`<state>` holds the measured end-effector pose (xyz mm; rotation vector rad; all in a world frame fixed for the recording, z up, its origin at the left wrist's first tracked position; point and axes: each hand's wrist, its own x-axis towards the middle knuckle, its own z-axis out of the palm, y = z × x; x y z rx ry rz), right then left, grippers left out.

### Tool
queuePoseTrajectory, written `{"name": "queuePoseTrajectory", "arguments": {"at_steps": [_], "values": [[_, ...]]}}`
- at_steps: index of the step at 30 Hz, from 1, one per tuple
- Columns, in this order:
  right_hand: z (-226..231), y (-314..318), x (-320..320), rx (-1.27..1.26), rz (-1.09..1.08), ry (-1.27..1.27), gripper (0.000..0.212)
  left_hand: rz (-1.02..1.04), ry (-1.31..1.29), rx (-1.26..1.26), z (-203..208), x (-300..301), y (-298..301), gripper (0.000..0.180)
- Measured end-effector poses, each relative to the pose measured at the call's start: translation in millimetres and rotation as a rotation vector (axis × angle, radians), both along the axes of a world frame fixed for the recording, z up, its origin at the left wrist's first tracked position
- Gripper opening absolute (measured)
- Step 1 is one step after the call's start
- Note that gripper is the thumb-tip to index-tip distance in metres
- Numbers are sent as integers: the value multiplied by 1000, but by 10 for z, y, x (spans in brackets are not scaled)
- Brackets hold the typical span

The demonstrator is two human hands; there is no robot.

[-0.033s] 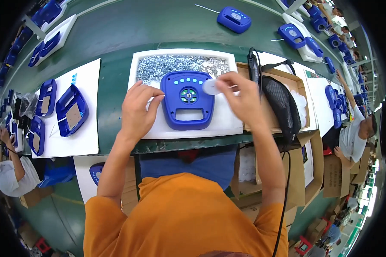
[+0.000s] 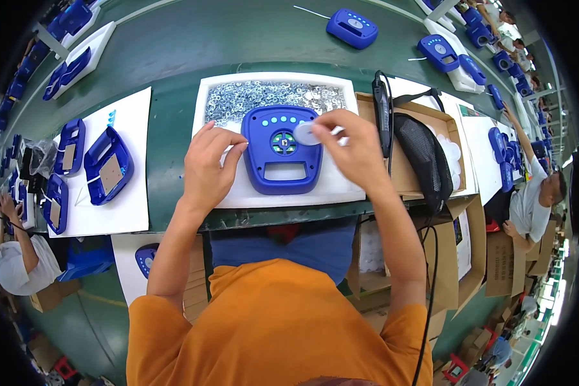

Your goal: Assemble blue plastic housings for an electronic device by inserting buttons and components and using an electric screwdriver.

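A blue plastic housing (image 2: 254, 177) lies face up on a white foam tray (image 2: 341, 190). It has a row of light-blue dots, a rectangular window and a round opening with a green circuit board (image 2: 284, 143) showing inside. Between thumb and fingers, my right hand (image 2: 350, 147) pinches a translucent white disc (image 2: 306, 134), which overlaps the upper right of that opening. My left hand (image 2: 209, 161) is at the housing's left edge, its thumb and index fingertip closed against the rim.
Small metal parts (image 2: 257, 95) fill the tray's far end. At right, a cardboard box (image 2: 402, 170) holds white discs (image 2: 449, 154) and a black mesh pouch (image 2: 421, 151); a black corded tool (image 2: 383, 106) stands beside it. Blue shells (image 2: 109, 164) lie on a white board at left. A co-worker (image 2: 537, 193) sits right.
My right hand has carried the white disc left, from the housing's right edge toward the round opening. My left hand and the housing have hardly moved.
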<state>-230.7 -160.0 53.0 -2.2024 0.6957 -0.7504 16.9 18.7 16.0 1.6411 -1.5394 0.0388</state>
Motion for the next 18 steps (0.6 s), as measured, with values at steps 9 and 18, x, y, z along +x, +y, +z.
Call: {"name": "queuePoseTrajectory", "arguments": {"at_steps": [9,18], "values": [[-255,180,362,-299,-39,72,14,41,19,15,10,64,178,4],[-175,-333,-44,-239,-200,102,8,67,23,24,84,117,265,3]]}}
